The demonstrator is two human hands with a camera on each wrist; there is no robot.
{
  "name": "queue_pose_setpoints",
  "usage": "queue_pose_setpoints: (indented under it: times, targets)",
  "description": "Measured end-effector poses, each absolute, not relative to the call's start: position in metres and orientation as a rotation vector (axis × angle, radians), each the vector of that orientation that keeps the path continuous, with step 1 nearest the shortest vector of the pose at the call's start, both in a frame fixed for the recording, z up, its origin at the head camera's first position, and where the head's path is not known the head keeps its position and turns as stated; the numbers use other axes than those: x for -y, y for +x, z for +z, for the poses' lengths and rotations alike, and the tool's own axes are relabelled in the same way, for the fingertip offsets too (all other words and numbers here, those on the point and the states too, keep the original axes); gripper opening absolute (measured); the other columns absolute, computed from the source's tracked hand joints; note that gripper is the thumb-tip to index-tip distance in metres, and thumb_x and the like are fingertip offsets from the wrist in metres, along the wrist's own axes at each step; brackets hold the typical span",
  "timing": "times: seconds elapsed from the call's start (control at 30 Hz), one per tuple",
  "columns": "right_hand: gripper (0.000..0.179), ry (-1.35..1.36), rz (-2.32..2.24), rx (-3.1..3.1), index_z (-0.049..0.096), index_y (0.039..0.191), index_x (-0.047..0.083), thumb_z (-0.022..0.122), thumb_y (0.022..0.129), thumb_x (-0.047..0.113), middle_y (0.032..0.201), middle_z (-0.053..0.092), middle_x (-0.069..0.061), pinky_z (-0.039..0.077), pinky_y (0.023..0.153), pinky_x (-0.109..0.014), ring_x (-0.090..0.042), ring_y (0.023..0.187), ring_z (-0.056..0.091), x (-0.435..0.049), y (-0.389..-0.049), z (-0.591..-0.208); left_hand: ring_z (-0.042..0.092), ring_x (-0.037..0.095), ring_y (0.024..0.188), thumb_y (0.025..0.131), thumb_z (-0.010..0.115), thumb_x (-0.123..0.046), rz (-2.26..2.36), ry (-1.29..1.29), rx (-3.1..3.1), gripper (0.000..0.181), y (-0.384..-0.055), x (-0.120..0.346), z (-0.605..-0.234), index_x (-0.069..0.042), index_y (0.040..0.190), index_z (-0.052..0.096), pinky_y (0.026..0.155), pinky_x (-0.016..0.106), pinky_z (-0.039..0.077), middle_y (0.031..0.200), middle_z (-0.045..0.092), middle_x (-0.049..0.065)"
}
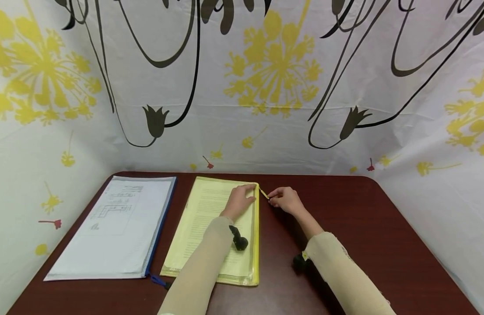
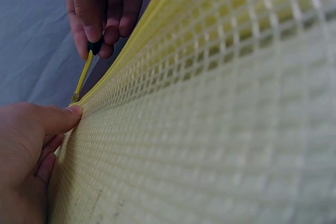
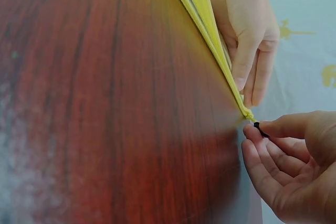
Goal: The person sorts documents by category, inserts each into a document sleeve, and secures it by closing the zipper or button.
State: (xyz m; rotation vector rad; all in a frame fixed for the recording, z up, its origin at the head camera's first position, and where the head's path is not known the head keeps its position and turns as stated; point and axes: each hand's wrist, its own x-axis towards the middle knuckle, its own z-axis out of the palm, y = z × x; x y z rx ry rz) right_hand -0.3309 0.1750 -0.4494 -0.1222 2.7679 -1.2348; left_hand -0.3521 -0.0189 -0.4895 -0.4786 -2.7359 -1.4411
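Observation:
A yellow mesh zip pouch (image 1: 204, 218) lies on the table with a printed page showing through it. At its far right corner, my left hand (image 1: 239, 201) pinches the edge, thumb on top and fingers underneath in the left wrist view. The zipper (image 3: 210, 45) runs along the pouch's right side. From that corner a yellow pull cord (image 2: 83, 77) stretches out toward my right hand (image 1: 287, 200). Thumb and fingertips of the right hand pinch the cord's black end (image 3: 259, 127), just beyond the corner.
Left of the yellow pouch lies a blue-edged pouch (image 1: 108, 236) with a drawing on white paper; its blue pull cord (image 1: 158, 280) hangs at the near corner. Dark red-brown wood forms the tabletop (image 1: 356, 227). Patterned cloth (image 1: 242, 148) rises behind and at both sides.

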Motion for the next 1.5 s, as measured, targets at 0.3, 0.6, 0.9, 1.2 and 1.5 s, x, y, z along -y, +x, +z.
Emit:
queue_pose_setpoints:
  times: [0.3,0.6,0.9,1.2,1.5]
  targets:
    - [0.013,-0.169,-1.202,-2.764,0.075,0.102,0.003,0.068,0.092,0.006,0.091,0.076,-0.011,0.059,0.069,-0.029,-0.012,0.074,0.068,-0.18,-0.324,-0.448,0.046,0.024,0.142,0.095,0.066,-0.011,-1.455,-0.449,2.751,0.048,-0.351,0.018,-0.488,-0.012,0.143,0.055,0.118,0.04,0.039,0.147,0.056,0.004]
    - [0.014,-0.205,-1.223,-2.727,0.074,0.103,0.002,0.065,0.094,0.005,0.095,0.076,-0.013,0.061,0.071,-0.031,-0.015,0.078,0.071,-0.186,-0.316,-0.447,0.046,0.026,0.142,0.096,0.066,-0.012,-1.464,-0.442,2.752,0.048,-0.351,0.019,-0.488,-0.012,0.143,0.055,0.118,0.041,0.039,0.148,0.055,0.005]
    - [0.015,-0.191,-1.247,-2.708,0.074,0.105,0.003,0.065,0.094,0.007,0.095,0.076,-0.011,0.06,0.072,-0.031,-0.016,0.08,0.071,-0.189,-0.306,-0.445,0.046,0.026,0.142,0.096,0.066,-0.012,-1.485,-0.451,2.741,0.048,-0.353,0.019,-0.491,-0.013,0.143,0.055,0.117,0.042,0.04,0.148,0.055,0.005]
    - [0.014,-0.226,-1.254,-2.675,0.073,0.103,0.0,0.063,0.094,0.003,0.093,0.074,-0.012,0.061,0.073,-0.032,-0.017,0.081,0.071,-0.191,-0.3,-0.444,0.045,0.025,0.143,0.095,0.066,-0.012,-1.483,-0.435,2.758,0.049,-0.351,0.018,-0.489,-0.013,0.143,0.054,0.119,0.041,0.038,0.149,0.054,0.004]
    - [0.015,-0.296,-1.248,-2.608,0.072,0.102,-0.004,0.06,0.093,-0.001,0.091,0.073,-0.014,0.062,0.073,-0.032,-0.015,0.079,0.069,-0.195,-0.295,-0.443,0.046,0.024,0.142,0.096,0.065,-0.012,-1.467,-0.453,2.758,0.049,-0.352,0.018,-0.49,-0.012,0.144,0.053,0.119,0.04,0.038,0.149,0.054,0.004]
